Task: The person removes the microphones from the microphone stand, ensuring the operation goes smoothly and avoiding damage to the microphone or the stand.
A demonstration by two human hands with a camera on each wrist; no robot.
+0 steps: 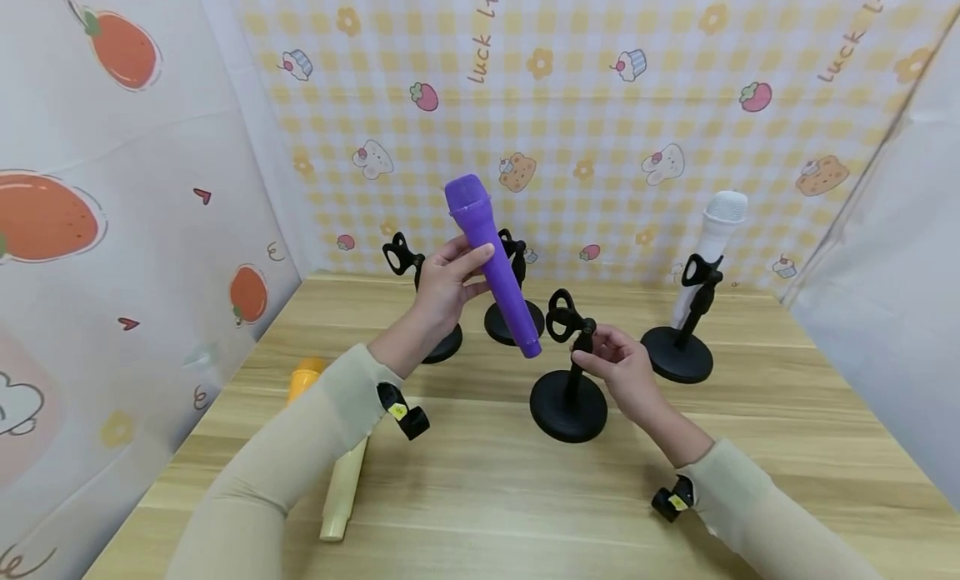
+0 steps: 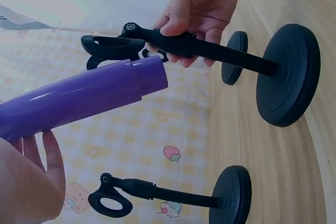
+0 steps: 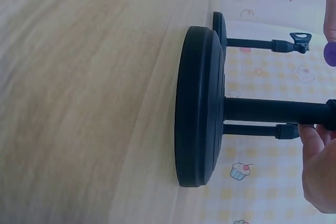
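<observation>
A purple microphone (image 1: 495, 263) is held tilted in the air by my left hand (image 1: 442, 288), its head up to the left and its tail end down to the right. That tail end is close to the ring clip of a black microphone stand (image 1: 572, 401) but apart from it in the left wrist view. My right hand (image 1: 622, 367) grips this stand by its upper stem, thumb on the near side. The stand's round base (image 3: 199, 108) appears to rest on the table.
Two more black stands (image 1: 513, 322) stand behind the left hand. At the right a white microphone (image 1: 716, 230) is upright by another stand (image 1: 678, 355). An orange microphone head (image 1: 303, 378) and a pale yellow microphone handle (image 1: 345, 488) show by the left forearm on the wooden table (image 1: 480, 513).
</observation>
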